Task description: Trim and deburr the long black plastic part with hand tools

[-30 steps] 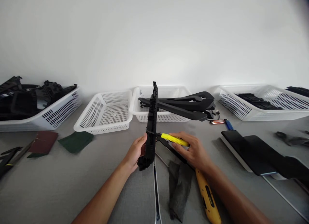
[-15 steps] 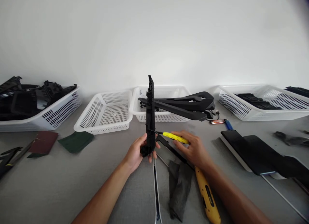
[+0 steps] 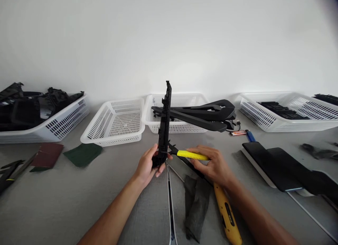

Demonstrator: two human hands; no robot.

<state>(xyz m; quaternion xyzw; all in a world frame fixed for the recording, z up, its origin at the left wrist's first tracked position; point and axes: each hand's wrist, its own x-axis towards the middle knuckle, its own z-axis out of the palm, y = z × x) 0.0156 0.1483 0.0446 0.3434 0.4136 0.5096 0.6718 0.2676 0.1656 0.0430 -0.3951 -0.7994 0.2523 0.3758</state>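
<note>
Gripped near its lower end by the left hand [image 3: 146,166], the long black plastic trim piece [image 3: 164,125] stands nearly upright in front of the middle white basket [image 3: 182,128]. Closed around a yellow-handled knife [image 3: 192,155], the right hand [image 3: 215,164] keeps the tool's dark tip at the piece's lower part. Dark curved trim parts [image 3: 200,117] lie across that middle basket; left of it sits another white basket [image 3: 113,122], and nearer the person, a yellow power tool [image 3: 227,215].
</note>
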